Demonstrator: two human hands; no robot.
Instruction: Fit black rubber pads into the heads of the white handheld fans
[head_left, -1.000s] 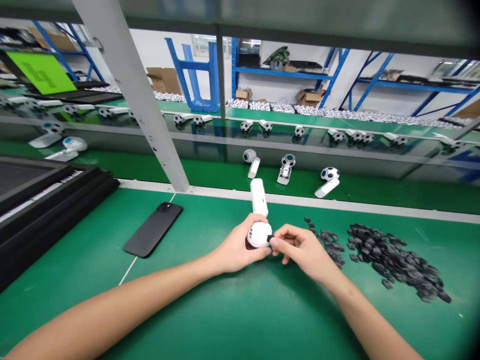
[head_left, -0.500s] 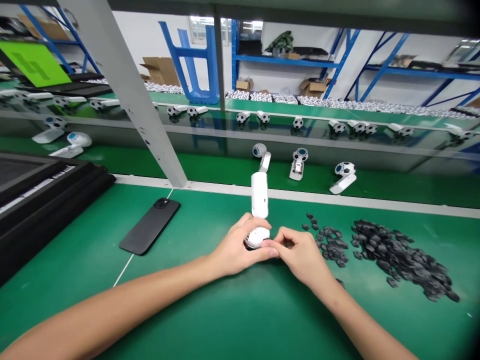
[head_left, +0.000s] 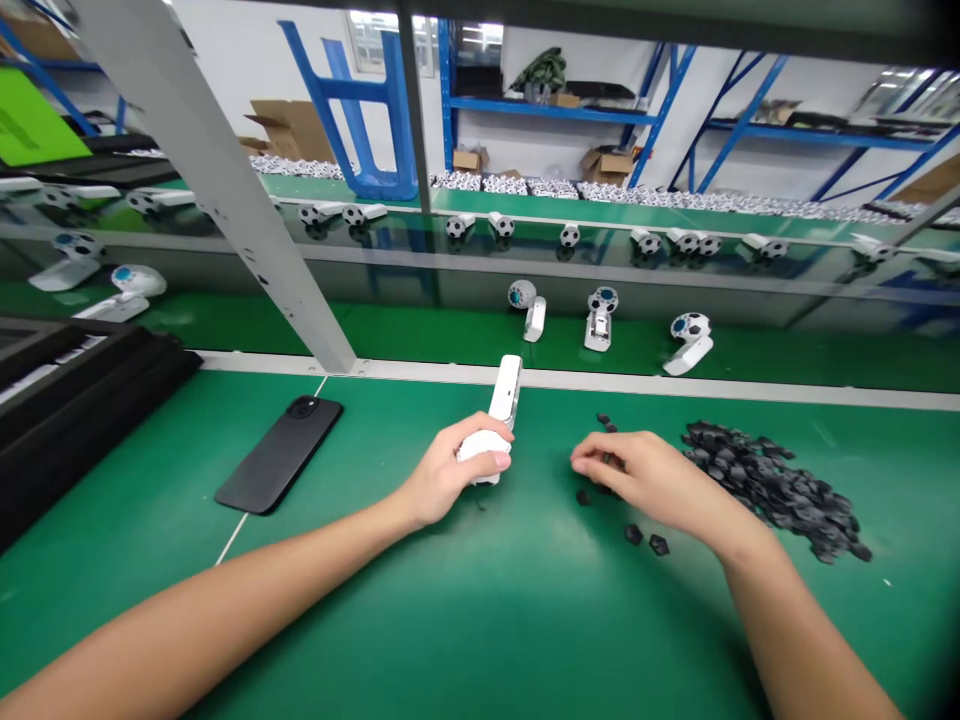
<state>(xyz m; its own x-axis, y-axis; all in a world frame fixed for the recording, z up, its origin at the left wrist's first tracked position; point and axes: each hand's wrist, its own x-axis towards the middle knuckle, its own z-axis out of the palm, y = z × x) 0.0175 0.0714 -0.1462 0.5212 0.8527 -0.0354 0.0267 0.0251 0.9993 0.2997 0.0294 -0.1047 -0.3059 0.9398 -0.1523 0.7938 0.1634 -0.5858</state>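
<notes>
My left hand is wrapped around the round white head of a ball-headed device. The device's long, flat, white arm points away from me, tilted to the right. To the right, my right hand is low over the table with thumb and fingertips drawn together. Small black pieces lie under and around that hand; whether one is between the fingertips is hidden. Two loose pentagon-shaped black pieces rest just below it. A larger heap of black pieces spreads farther right.
A black phone lies on the green table at left, beside black padded trays. A grey post rises behind. Beyond the metal edge, several ball-headed units sit on a green surface, with football-patterned ones farther back.
My right hand has left the device and moved right to the small black pieces. My left hand has shifted slightly left, and the device's arm has turned to lean right. The view has shifted a little.
</notes>
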